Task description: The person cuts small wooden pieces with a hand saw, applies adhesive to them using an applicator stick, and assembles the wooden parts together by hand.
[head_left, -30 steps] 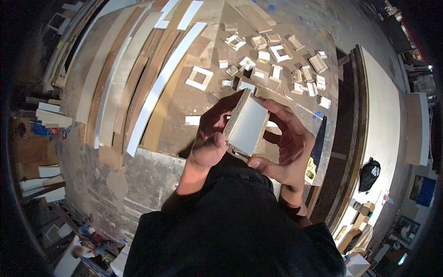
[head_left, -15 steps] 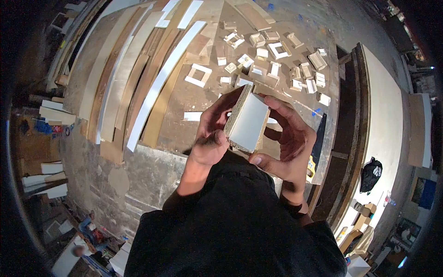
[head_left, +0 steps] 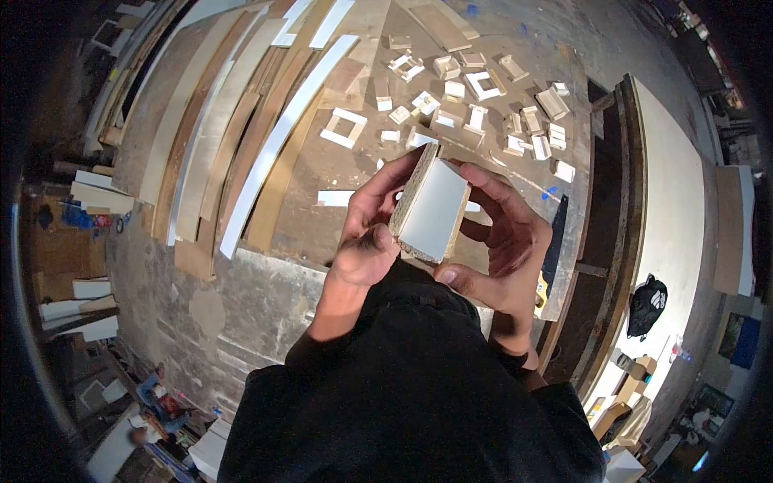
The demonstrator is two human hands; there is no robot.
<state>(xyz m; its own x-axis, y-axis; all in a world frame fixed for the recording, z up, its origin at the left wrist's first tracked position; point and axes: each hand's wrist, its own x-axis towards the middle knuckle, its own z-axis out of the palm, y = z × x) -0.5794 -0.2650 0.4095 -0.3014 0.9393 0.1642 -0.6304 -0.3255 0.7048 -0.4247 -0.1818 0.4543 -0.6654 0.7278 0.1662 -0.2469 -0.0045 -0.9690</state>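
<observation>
Between my two hands, above the near edge of the table, is a small block of joined board pieces [head_left: 436,211] with a smooth pale face and rough chipboard edges. My left hand [head_left: 366,233] grips its left side, thumb on the near corner and fingers behind it. On the right side, my right hand [head_left: 509,237] curves round the block, with the index fingertip at the top edge and the thumb at the lower corner. A white strip [head_left: 335,198] lies on the table just left of my left hand. Beyond the block lie several small wooden pieces, among them a square frame [head_left: 343,128].
Long boards and a white strip [head_left: 278,133] cover the table's left side. A handsaw [head_left: 554,249] with a yellow handle lies at the right edge. Further right, a black bag [head_left: 648,307] rests on a pale panel [head_left: 672,201]. A person [head_left: 149,435] is at the lower left.
The block and both hands stay almost in place, with only a slight shift of the block. The view has moved a little.
</observation>
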